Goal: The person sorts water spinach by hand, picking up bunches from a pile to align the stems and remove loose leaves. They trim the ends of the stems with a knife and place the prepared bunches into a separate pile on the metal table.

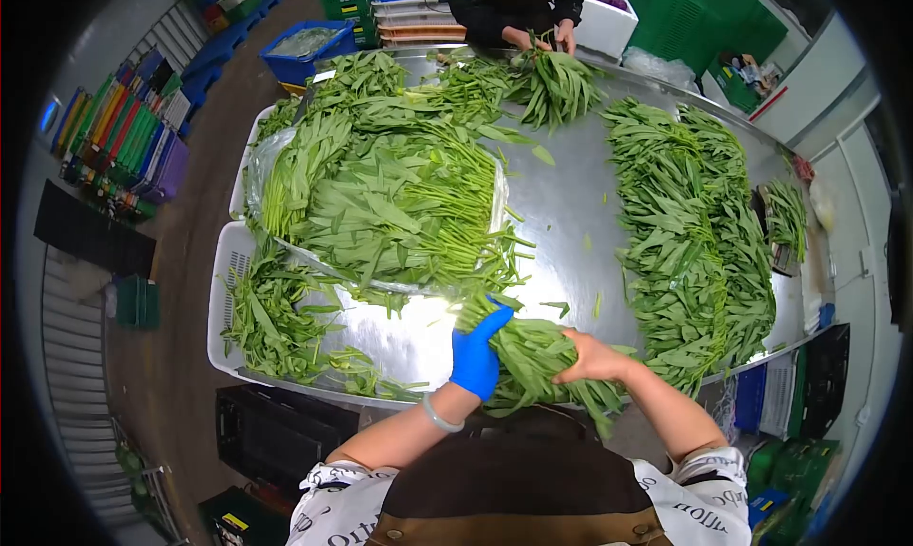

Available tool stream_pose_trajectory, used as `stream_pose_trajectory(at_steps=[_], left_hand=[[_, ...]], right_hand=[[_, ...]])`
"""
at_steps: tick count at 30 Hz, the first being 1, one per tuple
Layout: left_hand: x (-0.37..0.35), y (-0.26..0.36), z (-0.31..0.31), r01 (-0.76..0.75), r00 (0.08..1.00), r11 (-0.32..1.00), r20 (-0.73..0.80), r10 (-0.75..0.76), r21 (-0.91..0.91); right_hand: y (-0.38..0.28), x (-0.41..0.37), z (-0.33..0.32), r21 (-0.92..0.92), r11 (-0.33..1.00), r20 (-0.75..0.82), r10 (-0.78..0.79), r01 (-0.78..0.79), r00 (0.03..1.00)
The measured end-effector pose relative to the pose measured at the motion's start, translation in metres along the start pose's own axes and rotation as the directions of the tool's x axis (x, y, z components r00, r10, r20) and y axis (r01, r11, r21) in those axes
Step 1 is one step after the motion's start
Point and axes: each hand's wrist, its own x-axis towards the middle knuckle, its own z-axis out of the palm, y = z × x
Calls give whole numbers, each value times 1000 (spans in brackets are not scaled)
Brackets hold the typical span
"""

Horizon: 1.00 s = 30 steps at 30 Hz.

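Observation:
My left hand, in a blue glove, is wrapped round the stem end of a bunch of water spinach at the table's near edge. My bare right hand grips the leafy end of the same bunch, its fingers partly hidden among the leaves. Just beyond my left hand lies a large heap of water spinach on clear plastic, cut stems pointing right. Long rows of laid-out bunches cover the right side of the metal table.
Across the table a person's hands hold another bunch. A white perforated basket with loose greens stands at the left edge. Black crates sit below on the floor, and a blue bin stands at the back left.

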Motion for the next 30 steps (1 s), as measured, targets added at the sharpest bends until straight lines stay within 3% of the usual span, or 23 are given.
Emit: stream_pose_trajectory(at_steps=[1, 3, 5, 8, 9, 10, 12, 13, 15, 16, 17, 18, 20, 21, 22, 23, 24, 26, 27, 29, 30], left_hand=[[3, -4, -11, 64, 998, 998, -14, -64, -13], [-4, 0, -16, 133, 991, 991, -34, -132, 4], [3, -8, -29, 135, 991, 991, -20, -135, -4], [6, -14, -37, 117, 993, 992, 5, -117, 39], [9, -11, -38, 111, 988, 993, 105, -114, 38], [15, -7, -42, 101, 973, 994, 207, -107, 39], [26, 3, -65, 165, 925, 968, 310, -218, 188], [35, 9, -90, 205, 861, 927, 393, -324, 314], [43, -1, -104, 173, 863, 845, 336, -378, 507], [48, -10, -112, 152, 865, 787, 305, -399, 598], [64, -40, -135, 55, 864, 870, 413, -287, 490], [62, -46, -140, 148, 869, 868, 358, -343, 474], [69, -47, -141, 305, 862, 853, 259, -437, 423], [64, -40, -134, 208, 881, 836, 274, -386, 507], [65, -41, -136, 101, 838, 820, 396, -375, 563], [67, -41, -139, -2, 774, 801, 508, -378, 599], [75, -47, -150, -227, 738, 734, 605, -299, 640], [90, -60, -172, -639, 629, 477, 767, -127, 603], [100, -65, -187, -614, 712, 399, 696, -91, 681], [104, -36, -174, -278, 932, 572, 361, -35, 771], [99, 1, -146, 28, 991, 765, 82, -106, 643]], right_hand=[[-2, -5, -4, 10, 999, 91, 33, -34, 995], [58, -5, 27, 73, 993, 111, -106, 98, 988], [31, -22, 38, 281, 959, 196, -99, 41, 976], [27, -17, 57, 219, 967, 67, -150, 132, 986], [22, -17, 58, 294, 952, -1, -86, 82, 996], [13, -19, 52, 236, 969, -63, -53, 66, 997], [-3, -21, 34, 110, 994, -181, -3, 23, 983], [4, -18, 29, 149, 987, -198, -23, 53, 980], [30, -2, 21, 224, 966, -240, -73, 128, 968], [35, 10, 17, 83, 995, -265, 76, -56, 961], [38, 24, 13, -56, 969, -308, 212, -240, 927], [44, 36, 11, -184, 892, -371, 327, -414, 869], [64, 40, 8, -168, 981, -396, 18, -92, 918], [67, 38, 8, -165, 983, -386, -142, 83, 911], [50, 29, 18, -139, 961, -381, -276, 240, 883], [32, 14, 18, -118, 993, -364, -69, 28, 929], [22, 9, 20, -192, 980, -355, -19, -53, 935], [4, 6, 10, -363, 913, -362, 45, -185, 931], [-5, -5, 5, -335, 923, -338, 70, -189, 939], [-6, -25, -2, -396, 897, -413, 17, -196, 910], [-7, -34, -4, -416, 886, -450, -6, -204, 893]])
